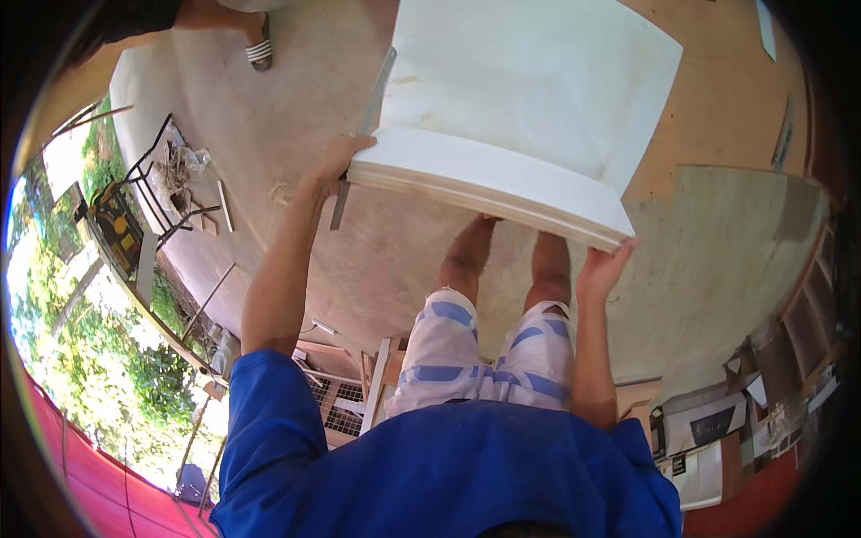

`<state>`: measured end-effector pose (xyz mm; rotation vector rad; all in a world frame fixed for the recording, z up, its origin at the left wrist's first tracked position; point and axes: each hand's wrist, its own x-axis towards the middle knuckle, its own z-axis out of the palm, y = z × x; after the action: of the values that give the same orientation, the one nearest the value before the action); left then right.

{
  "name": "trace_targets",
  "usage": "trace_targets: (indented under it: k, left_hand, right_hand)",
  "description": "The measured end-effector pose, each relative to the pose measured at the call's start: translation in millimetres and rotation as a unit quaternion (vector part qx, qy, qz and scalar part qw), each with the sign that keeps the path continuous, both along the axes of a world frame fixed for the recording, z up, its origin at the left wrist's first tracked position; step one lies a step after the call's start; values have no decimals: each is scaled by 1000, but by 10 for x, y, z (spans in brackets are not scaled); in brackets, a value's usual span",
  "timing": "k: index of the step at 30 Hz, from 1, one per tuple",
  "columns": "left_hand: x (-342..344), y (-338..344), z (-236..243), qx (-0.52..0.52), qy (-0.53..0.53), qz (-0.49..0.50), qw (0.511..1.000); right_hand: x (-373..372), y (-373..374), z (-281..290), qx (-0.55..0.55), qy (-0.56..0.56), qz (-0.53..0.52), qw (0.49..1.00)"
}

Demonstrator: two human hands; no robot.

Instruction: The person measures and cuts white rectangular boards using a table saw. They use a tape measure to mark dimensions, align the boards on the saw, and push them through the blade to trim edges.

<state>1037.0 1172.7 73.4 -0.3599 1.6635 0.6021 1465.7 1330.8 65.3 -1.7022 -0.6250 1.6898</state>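
My left hand point(339, 164) grips the left end of a stack of narrow white boards point(489, 177), its thumb on the upper face. At the stack's right end, my right hand point(604, 269) closes around the lower corner. Raw, layered edges show along the side of the stack facing me. Directly beyond lies a large white panel point(529, 81) with faint smudges; whether the stack rests on it I cannot tell. Next to my left hand, a grey strip point(339, 206) sticks out below the boards. The fingers under the boards are mostly hidden.
At the upper left stands another person, with a foot in a striped sandal point(259, 52). A black metal frame point(152, 184) and scraps sit at the left. Brown sheet board point(717, 99) covers the upper right. Boxes and clutter point(708, 421) fill the lower right.
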Motion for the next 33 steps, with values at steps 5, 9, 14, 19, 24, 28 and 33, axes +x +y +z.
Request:
trace_targets:
  k: [5,9,14,19,24,28,33]
  left_hand:
    - [-129,9,-296,-2,43,-66,997]
    - [-192,-66,-364,35,8,-35,999]
    - [-99,34,-375,53,0,4,999]
    - [-163,-350,-606,116,44,8,992]
    - [-14,-256,-545,59,89,17,994]
    - [-3,-346,-603,97,66,38,992]
    - [59,-243,-549,92,48,37,994]
  right_hand:
    - [38,-16,-311,-4,-46,32,998]
    - [190,20,-463,-25,-19,37,999]
    - [223,359,-343,-55,43,40,997]
    - [134,505,-215,-83,25,120,989]
    - [235,472,-310,-66,3,136,988]
    - [327,463,-278,-78,25,122,989]
    - [370,424,-478,-61,29,107,992]
